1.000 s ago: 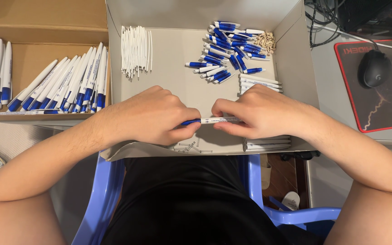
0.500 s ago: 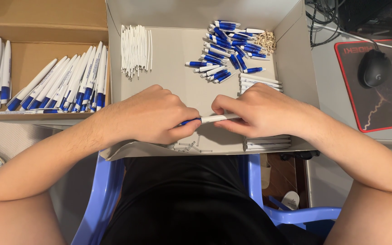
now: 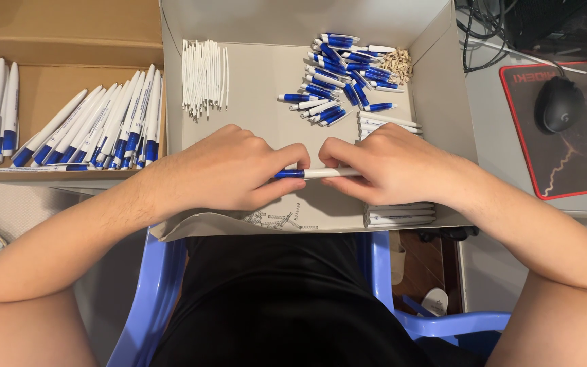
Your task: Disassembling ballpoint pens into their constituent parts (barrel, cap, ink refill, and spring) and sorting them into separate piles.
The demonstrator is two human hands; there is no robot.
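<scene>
Both hands grip one white and blue pen (image 3: 315,173) held level over the front of a grey cardboard tray (image 3: 266,75). My left hand (image 3: 229,170) pinches the blue end; my right hand (image 3: 392,166) closes around the white barrel. Behind the hands lie a bundle of thin white refills (image 3: 204,76), a heap of blue pen parts (image 3: 341,75), a small pile of tan bits (image 3: 397,64) and white barrels (image 3: 385,120). Small metal springs (image 3: 276,219) are scattered under my hands. More white barrels (image 3: 400,214) are stacked under my right wrist.
A brown cardboard box (image 3: 62,34) at the left holds several finished white and blue pens (image 3: 96,126). At the right a black mouse (image 3: 558,103) rests on a red-edged mouse pad (image 3: 579,149). Cables (image 3: 487,30) lie at the back right. I sit on a blue plastic chair (image 3: 382,272).
The pen's two halves have come closer together between my hands; both hands stay almost in place.
</scene>
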